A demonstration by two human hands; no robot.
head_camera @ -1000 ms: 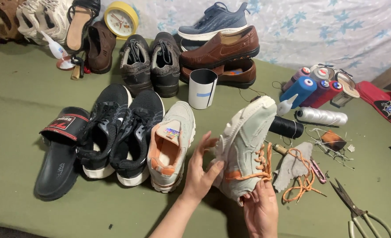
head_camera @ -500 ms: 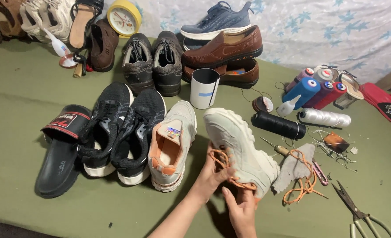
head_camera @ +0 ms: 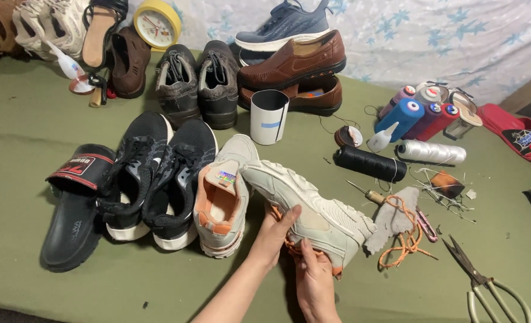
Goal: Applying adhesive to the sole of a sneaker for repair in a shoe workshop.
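hands (head_camera: pixel 295 251), beige sneaker (head_camera: pixel 313 206), rainbow sticker (head_camera: pixel 226 177)

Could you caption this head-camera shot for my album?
Both hands, left hand and right hand, hold a pale sneaker among shoes.

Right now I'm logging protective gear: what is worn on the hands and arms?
Nothing. The left hand and right hand are bare, without gloves, rings or a watch. The left forearm shows no sleeve, and the fingers have short, unpainted nails.
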